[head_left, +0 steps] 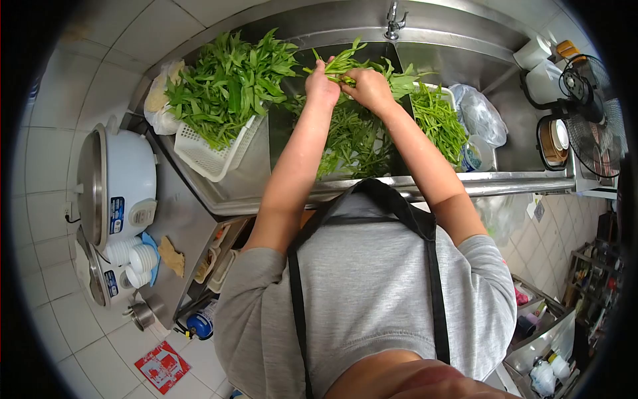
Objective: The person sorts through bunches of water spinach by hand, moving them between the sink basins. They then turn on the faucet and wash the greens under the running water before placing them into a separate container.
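Observation:
Over the middle sink basin, my left hand [322,85] is closed around a small bunch of green stems [342,63]. My right hand [369,88] sits just to its right, its fingers pinched on the lower part of the same stems. Below both hands, leafy greens [355,136] lie in the basin. To the left, a white perforated basket [214,156] holds a large heap of leafy greens [229,83]. Cut green stems [438,123] fill another white basket on the right, partly hidden by my right arm.
A faucet [394,23] rises behind the basin. Plastic bags [482,113] and a clear container [480,154] are right of the stems. A fan [588,100] stands far right. A large rice cooker [123,186] and stacked white bowls [136,259] are at left.

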{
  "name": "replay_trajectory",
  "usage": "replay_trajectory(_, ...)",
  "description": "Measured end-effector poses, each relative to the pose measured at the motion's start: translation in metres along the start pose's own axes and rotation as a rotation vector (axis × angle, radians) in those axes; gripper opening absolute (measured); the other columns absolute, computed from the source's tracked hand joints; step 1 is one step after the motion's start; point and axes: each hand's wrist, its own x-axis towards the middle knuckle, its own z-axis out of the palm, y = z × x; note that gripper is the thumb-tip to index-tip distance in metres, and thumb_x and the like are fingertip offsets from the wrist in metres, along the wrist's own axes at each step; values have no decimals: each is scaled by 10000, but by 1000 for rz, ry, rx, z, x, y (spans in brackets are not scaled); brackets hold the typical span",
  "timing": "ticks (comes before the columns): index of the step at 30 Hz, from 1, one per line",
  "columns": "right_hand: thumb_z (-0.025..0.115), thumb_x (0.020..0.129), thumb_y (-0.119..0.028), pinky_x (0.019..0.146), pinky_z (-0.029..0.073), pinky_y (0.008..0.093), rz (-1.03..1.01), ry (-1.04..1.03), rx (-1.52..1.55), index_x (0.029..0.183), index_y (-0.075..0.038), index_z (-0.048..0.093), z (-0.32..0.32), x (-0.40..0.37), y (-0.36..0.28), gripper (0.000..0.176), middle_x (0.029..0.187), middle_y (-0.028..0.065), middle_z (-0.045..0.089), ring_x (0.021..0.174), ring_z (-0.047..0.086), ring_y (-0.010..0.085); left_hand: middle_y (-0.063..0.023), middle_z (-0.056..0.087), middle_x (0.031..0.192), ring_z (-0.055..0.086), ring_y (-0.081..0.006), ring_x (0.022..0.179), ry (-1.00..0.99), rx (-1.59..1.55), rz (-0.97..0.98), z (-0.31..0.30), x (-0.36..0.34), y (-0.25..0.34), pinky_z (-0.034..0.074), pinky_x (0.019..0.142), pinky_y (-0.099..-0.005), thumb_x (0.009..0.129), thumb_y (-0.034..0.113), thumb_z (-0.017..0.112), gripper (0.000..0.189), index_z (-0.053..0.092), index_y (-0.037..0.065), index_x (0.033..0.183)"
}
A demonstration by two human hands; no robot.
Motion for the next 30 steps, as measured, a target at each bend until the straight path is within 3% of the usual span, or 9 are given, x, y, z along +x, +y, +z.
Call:
replay_trajectory(6, 642, 684, -257, 637, 471, 401, 38, 48, 44, 829, -89, 651, 8, -1, -2, 222, 764, 153, 613, 687, 594, 315, -155, 515, 1034, 527, -264, 937, -11, -69, -4, -1, -6, 0, 428, 865, -408, 942, 236, 325, 312, 394, -39, 1072)
replay_trajectory(9, 642, 699, -221, 588, 457, 349, 282, 127, 449, 819, -66, 649, 16, -2, 5, 196, 704, 117, 621, 614, 600, 248, -151, 520, 1039, 528, -262, 943, 10, -168, 2, 3, -3, -8, 429, 857, -405, 945, 243, 310, 319, 410, -35, 1066)
replay_trajectory(11, 608, 742, -113, 610, 434, 256, 514, 159, 927, 788, -2, 633, 20, -3, 9, 123, 700, 64, 617, 634, 552, 120, -152, 517, 1052, 520, -266, 966, 8, -169, 17, -1, 5, -14, 418, 868, -406, 951, 255, 280, 334, 414, -25, 1074)
replay_trajectory(15, 591, 744, -63, 628, 429, 233, 649, 293, 1374, 790, -6, 632, 2, -7, 24, 85, 708, 42, 599, 644, 545, 121, -147, 524, 1062, 513, -274, 969, -9, -149, 16, -11, 15, -11, 400, 874, -432, 954, 293, 242, 381, 423, -16, 1084)
replay_trajectory(19, 582, 775, -87, 677, 453, 242, 554, 313, 1164, 834, -14, 621, -27, -14, 63, 102, 795, 65, 628, 742, 573, 116, -162, 515, 1082, 501, -315, 1008, -152, -320, -93, -12, 12, 17, 399, 880, -506, 943, 335, 261, 390, 429, 6, 1070)
replay_trajectory(22, 579, 794, -112, 685, 466, 251, 503, 255, 1144, 846, -10, 591, -66, -17, 73, 115, 786, 79, 629, 717, 581, 129, -188, 486, 1143, 440, -367, 1105, -182, -125, -51, -10, 7, 33, 311, 939, -603, 936, 378, 227, 447, 416, 13, 1112)
replay_trajectory(27, 648, 753, -172, 692, 437, 228, 237, -36, 560, 950, -44, 614, -80, -8, 47, 238, 836, 37, 631, 767, 560, 98, -209, 504, 1118, 470, -352, 1080, -191, 36, -104, -7, 5, 30, 346, 921, -574, 934, 378, 248, 448, 413, 4, 1118)
replay_trajectory(29, 695, 671, -239, 714, 460, 317, 89, 41, 248, 979, -110, 631, -64, -4, 33, 339, 829, 115, 643, 747, 611, 247, -219, 513, 1126, 464, -345, 1097, -202, 111, -158, 7, -4, 22, 344, 952, -505, 934, 378, 249, 481, 415, -14, 1158)
replay_trajectory(30, 689, 667, -236, 705, 461, 317, 166, -38, 195, 958, -106, 637, -60, -2, 31, 323, 799, 117, 642, 727, 608, 257, -217, 532, 1095, 531, -319, 1015, -197, 133, -171, 9, -7, 20, 410, 899, -468, 932, 358, 314, 467, 404, -28, 1178)
